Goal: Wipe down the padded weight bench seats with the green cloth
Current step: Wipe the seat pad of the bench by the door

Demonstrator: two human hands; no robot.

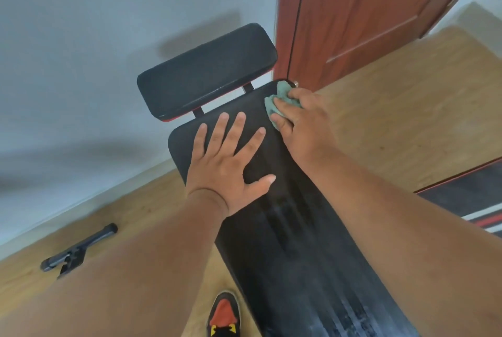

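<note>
Two pads are showing: a long pad lying under both hands and a short pad sitting just beyond the fingertips. Two hands are working here, the left hand lying flat and the right hand pressing on one cloth. One shoe is showing below the left forearm. One bar is lying on the floor, well left of the left hand. One door is standing beyond the right hand.

Both forearms are bare, no sleeves showing, nothing on either wrist and no rings. One shoe peeks in at the bottom: black sneaker, red-orange toe panel, yellow bits near the laces.
</note>
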